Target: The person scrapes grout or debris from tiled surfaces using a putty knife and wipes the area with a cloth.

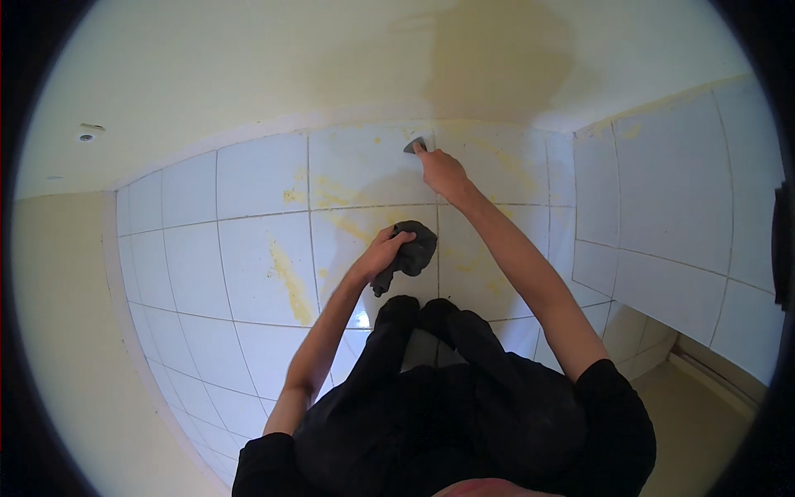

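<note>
Left hand (381, 253) and right hand (445, 174) are both closed on something: the left is curled round a bunched cloth (418, 251) with its thumb laid across the top, while the right, farther off and to the right, pinches a small scraper (413, 147) between its fingers. Most of the left fingers are hidden under the cloth, and the right hand covers the near end of the scraper, so its full length cannot be made out; whether its edge touches the tile is also hard to tell. What shows of the scraper is dark grey, flat and roughly triangular, pointing left over the far row of white floor tiles (261, 261), near the cream wall (248, 74). The cloth is charcoal, rumpled into a rounded lump with a narrower tail dropping toward the near left, and sits above the tiles just beyond the black shoes (399, 310); whether it rests on them is unclear. Patchy yellow smears (289, 286) mark the tiles on both sides of the hands, the boldest a slanting streak to the left. To the right stands a tiled ledge (672, 190), and beyond it a dark object (780, 244) is cut off by the rim, its kind impossible to tell.
</note>
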Action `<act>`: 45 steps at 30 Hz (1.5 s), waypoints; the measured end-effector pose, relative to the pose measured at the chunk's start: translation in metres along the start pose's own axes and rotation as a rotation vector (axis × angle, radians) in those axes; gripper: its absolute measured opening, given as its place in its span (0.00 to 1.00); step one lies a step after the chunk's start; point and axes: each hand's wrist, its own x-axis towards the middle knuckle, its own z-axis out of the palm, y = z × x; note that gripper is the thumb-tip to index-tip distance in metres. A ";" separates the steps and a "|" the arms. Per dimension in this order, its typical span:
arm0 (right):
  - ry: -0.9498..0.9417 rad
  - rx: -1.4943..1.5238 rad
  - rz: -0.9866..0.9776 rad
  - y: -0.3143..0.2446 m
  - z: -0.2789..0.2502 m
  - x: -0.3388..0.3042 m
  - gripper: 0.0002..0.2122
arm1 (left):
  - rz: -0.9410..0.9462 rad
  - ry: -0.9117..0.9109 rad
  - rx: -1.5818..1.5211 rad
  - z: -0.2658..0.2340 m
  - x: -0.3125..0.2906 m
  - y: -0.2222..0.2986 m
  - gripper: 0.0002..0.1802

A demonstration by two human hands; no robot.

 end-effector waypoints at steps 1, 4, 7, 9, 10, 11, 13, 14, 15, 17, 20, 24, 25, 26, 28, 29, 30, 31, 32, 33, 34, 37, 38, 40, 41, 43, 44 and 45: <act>0.017 -0.006 0.012 0.000 0.000 0.001 0.28 | -0.002 0.005 0.020 0.001 -0.002 0.003 0.21; 0.031 -0.009 0.020 0.000 0.000 0.002 0.26 | 0.014 -0.007 0.036 0.000 0.002 0.000 0.24; 0.070 -0.048 -0.063 -0.002 -0.002 0.007 0.18 | 0.024 -0.027 0.015 -0.004 0.007 -0.006 0.23; 0.064 -0.035 -0.055 -0.003 -0.003 0.007 0.17 | 0.018 -0.032 0.001 -0.005 0.010 -0.009 0.23; 0.060 -0.020 -0.048 -0.003 -0.003 0.008 0.16 | 0.039 -0.039 0.023 -0.004 0.011 -0.010 0.22; 0.061 -0.019 -0.050 -0.003 -0.004 0.009 0.16 | 0.059 -0.045 0.045 -0.004 0.011 -0.010 0.22; 0.063 -0.020 -0.081 -0.001 -0.004 0.010 0.15 | 0.034 -0.017 0.046 -0.001 0.005 -0.003 0.23; 0.062 -0.021 -0.078 0.000 -0.003 0.010 0.15 | 0.008 0.008 0.047 0.001 0.002 0.001 0.23; 0.062 -0.014 -0.062 0.001 -0.001 0.008 0.14 | 0.007 0.006 0.046 0.000 0.006 -0.004 0.23; 0.065 -0.002 -0.057 -0.003 -0.001 0.011 0.14 | 0.035 -0.018 0.035 -0.004 0.009 -0.008 0.21; 0.039 -0.010 -0.096 0.000 -0.002 0.012 0.14 | 0.010 -0.007 0.008 -0.001 0.003 -0.003 0.20; 0.039 -0.012 -0.080 -0.002 -0.002 0.012 0.15 | -0.001 0.022 0.036 -0.002 0.004 -0.003 0.20; 0.020 -0.007 -0.087 -0.002 -0.003 0.012 0.16 | 0.012 0.010 0.035 -0.001 0.004 -0.003 0.20; 0.019 -0.007 -0.087 -0.003 -0.003 0.011 0.16 | 0.025 -0.002 0.033 -0.001 0.004 -0.003 0.19; 0.047 -0.015 -0.075 -0.005 -0.001 0.011 0.16 | 0.014 -0.006 0.023 -0.002 0.005 -0.002 0.19; 0.048 -0.015 -0.074 -0.005 0.000 0.011 0.16 | 0.004 -0.010 0.014 -0.002 0.005 -0.002 0.19; 0.033 -0.009 -0.064 -0.004 0.001 0.010 0.16 | 0.004 -0.011 0.015 -0.002 0.005 -0.002 0.19; 0.019 -0.002 -0.057 -0.005 0.000 0.009 0.16 | 0.010 -0.006 0.030 -0.002 0.005 -0.003 0.19; 0.019 -0.001 -0.057 -0.006 -0.001 0.010 0.16 | 0.015 -0.001 0.044 -0.002 0.005 -0.003 0.20; 0.025 -0.019 -0.061 -0.006 -0.002 0.012 0.16 | 0.015 0.000 0.045 -0.003 0.005 -0.003 0.20; 0.029 -0.037 -0.063 -0.007 -0.003 0.012 0.16 | 0.015 -0.003 0.031 -0.003 0.005 -0.003 0.20; 0.031 -0.014 -0.026 -0.011 -0.003 0.009 0.16 | 0.018 -0.001 0.022 -0.004 0.006 -0.006 0.20; 0.032 -0.013 -0.028 -0.012 -0.004 0.010 0.16 | 0.022 0.004 0.028 -0.005 0.007 -0.007 0.20; -0.024 0.001 -0.029 -0.012 -0.007 0.012 0.16 | 0.017 -0.006 0.016 -0.006 0.008 -0.008 0.20; -0.025 0.001 -0.028 -0.011 -0.007 0.012 0.16 | 0.012 -0.017 0.004 -0.006 0.008 -0.009 0.20; -0.008 0.005 -0.040 -0.010 -0.006 0.014 0.15 | 0.008 -0.014 0.012 -0.005 0.007 -0.006 0.20; -0.006 0.004 -0.039 -0.007 -0.005 0.015 0.15 | 0.006 -0.011 0.022 -0.004 0.006 -0.004 0.20; -0.004 0.024 -0.047 -0.003 -0.005 0.014 0.15 | 0.008 -0.012 0.023 -0.004 0.007 -0.005 0.20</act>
